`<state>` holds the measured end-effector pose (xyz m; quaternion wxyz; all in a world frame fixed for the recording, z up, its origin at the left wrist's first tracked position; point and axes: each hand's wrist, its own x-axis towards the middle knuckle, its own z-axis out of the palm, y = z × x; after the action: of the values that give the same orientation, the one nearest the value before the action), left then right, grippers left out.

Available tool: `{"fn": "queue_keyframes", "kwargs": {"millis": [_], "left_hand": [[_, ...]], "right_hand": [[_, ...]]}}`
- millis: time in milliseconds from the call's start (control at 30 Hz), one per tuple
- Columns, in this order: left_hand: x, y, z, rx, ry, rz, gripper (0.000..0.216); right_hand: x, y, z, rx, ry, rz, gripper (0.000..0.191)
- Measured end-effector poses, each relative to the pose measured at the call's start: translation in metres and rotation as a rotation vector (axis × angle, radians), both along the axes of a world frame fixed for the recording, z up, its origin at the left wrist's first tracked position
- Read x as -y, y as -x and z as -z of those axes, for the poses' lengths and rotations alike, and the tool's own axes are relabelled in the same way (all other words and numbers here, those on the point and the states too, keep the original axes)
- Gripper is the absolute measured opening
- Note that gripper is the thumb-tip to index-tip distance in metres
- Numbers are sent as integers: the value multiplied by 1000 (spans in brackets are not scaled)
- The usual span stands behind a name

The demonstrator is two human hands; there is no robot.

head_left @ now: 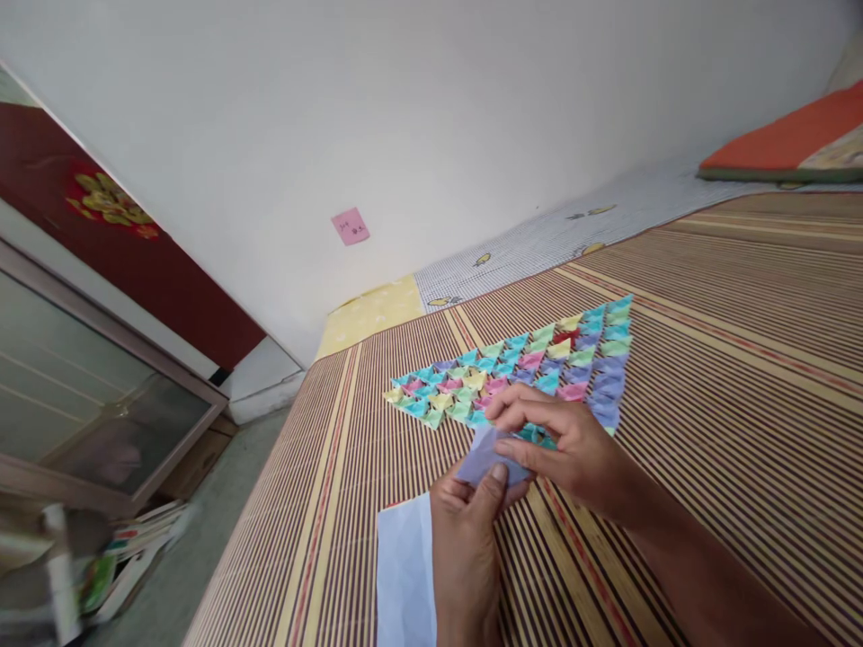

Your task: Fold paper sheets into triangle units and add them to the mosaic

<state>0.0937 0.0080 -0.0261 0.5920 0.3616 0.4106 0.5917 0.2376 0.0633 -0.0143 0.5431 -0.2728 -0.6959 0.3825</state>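
- Head view: looks mid-fold to me; the left hand point(467, 532) pinches the purple paper point(480, 456), thumb on top.
- Right hand point(572, 442) has its thumb over it; can't tell if those fingers pinch.
- Folded papers point(531, 359) lie just beyond the fingers.
- Next move probably wants a firm crease.

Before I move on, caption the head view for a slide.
Left hand and right hand hold lavender paper above a striped mat laid with multicoloured folded-paper pieces.

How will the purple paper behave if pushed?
The purple paper probably bends easily: it looks thin. Likely light: it's a small piece, held under the left hand's thumb. Unlikely to roll: it looks flat, not round.
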Motion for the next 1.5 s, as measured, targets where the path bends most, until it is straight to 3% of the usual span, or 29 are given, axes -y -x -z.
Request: {"fn": "queue_keyframes", "kwargs": {"millis": [200,433,633,767,1000,1167,1400,1500], "left_hand": [[-1,-2,1,-24,58,-58,31],[-2,-6,-13,294,44,-192,23],[-2,-2,-1,35,-26,-132,23],[-2,-3,3,-73,18,-112,26],[-4,-5,-8,300,63,-160,34],[-5,-5,-8,404,63,-165,36],[-2,1,-12,568,120,-189,12],[1,1,-16,616,101,-211,15]], "right_hand": [[2,5,1,-63,77,-15,5],[10,7,-6,142,-153,27,10],[10,5,-9,160,-307,167,18],[11,5,-11,179,-363,173,19],[12,7,-9,328,-458,130,20],[14,9,-8,348,-508,169,20],[9,12,-2,364,-534,208,19],[6,10,-1,357,-525,182,19]]}}
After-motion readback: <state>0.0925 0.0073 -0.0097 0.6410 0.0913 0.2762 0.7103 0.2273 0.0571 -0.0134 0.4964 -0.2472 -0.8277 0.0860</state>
